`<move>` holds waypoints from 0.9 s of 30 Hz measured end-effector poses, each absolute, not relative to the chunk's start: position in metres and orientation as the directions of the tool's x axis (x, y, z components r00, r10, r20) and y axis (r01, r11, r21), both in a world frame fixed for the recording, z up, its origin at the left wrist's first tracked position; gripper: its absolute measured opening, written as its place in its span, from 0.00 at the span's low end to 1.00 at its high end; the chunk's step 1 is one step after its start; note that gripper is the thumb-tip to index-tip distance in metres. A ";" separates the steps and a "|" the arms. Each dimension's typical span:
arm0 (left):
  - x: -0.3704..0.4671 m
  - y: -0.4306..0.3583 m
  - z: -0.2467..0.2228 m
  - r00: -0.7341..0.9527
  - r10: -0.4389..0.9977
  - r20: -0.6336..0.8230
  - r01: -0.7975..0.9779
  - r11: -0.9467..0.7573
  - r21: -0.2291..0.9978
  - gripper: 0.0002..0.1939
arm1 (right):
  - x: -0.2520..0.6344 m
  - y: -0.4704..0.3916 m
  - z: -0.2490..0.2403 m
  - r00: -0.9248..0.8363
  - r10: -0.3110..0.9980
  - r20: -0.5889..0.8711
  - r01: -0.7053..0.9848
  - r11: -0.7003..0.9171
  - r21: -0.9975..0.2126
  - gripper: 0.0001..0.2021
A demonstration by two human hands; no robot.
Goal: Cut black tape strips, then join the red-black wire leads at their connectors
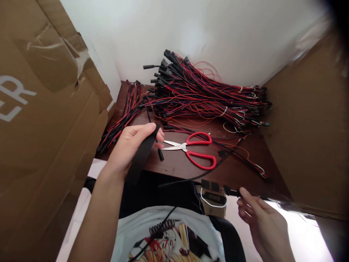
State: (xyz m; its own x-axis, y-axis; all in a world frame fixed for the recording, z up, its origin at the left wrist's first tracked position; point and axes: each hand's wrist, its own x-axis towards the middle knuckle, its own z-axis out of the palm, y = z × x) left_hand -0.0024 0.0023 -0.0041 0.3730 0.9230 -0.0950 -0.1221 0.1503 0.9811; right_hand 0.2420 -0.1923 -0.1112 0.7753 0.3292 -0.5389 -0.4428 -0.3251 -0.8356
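Note:
My left hand (131, 149) is closed on a strip of black tape (142, 157), which hangs down from between thumb and fingers. Low on the right, my right hand (263, 214) pinches the end of a narrow black piece (233, 191) at the table's front edge; whether it is tape or cable I cannot tell. Short black tape pieces (210, 185) hang in a row beside it. Between the hands lie scissors (200, 151) with red handles, blades parted and pointing left. A black cable (191, 178) runs along the front edge.
A big heap of red and black wire harnesses (201, 94) covers the back of the brown table (174, 162). A smaller wire bundle (120, 125) lies at left. Cardboard boxes (54, 145) stand on both sides, with a white wall (177, 29) behind.

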 end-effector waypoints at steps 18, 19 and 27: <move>0.001 0.001 0.000 0.350 0.934 -0.075 -0.044 0.096 0.994 0.17 | 0.227 -0.202 -0.128 0.599 0.634 -0.490 -0.455 -0.234 -0.859 0.27; 0.001 0.001 -0.001 0.350 0.934 -0.077 -0.045 0.099 0.994 0.17 | 0.226 -0.200 -0.126 0.584 0.621 -0.523 -0.514 -0.215 -0.830 0.26; 0.001 0.001 0.000 0.351 0.933 -0.085 -0.051 0.109 0.993 0.16 | 0.216 -0.197 -0.109 0.664 0.486 -0.568 -0.591 -0.123 -0.797 0.27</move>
State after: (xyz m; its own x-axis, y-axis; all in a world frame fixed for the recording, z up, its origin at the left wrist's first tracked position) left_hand 0.0015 0.0009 -0.0005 0.3509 0.9326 -0.0846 -0.0507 0.1092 0.9927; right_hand 0.2161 -0.1968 -0.1088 0.6645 0.4855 -0.5681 -0.5915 -0.1230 -0.7969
